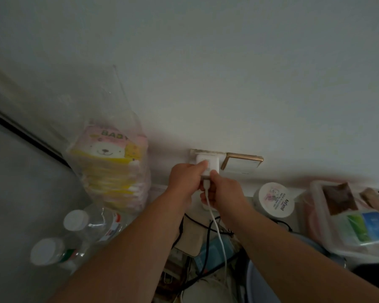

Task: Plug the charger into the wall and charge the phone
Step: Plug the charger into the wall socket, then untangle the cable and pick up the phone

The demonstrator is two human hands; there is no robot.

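Note:
A white charger block (211, 166) sits against the wall socket plate (197, 152) low on the white wall. My left hand (185, 181) grips the block from the left side. My right hand (224, 193) pinches the white cable plug (206, 184) at the block's underside. The white cable (219, 235) hangs down between my forearms. No phone shows in this view.
A gold-framed switch plate (242, 164) is right of the socket. A bagged stack of baby tissues (114, 165) stands at the left, two clear bottles (83, 232) below it. A round white jar (274, 199), a plastic box (346, 217) and black cords (206, 235) crowd the surface below.

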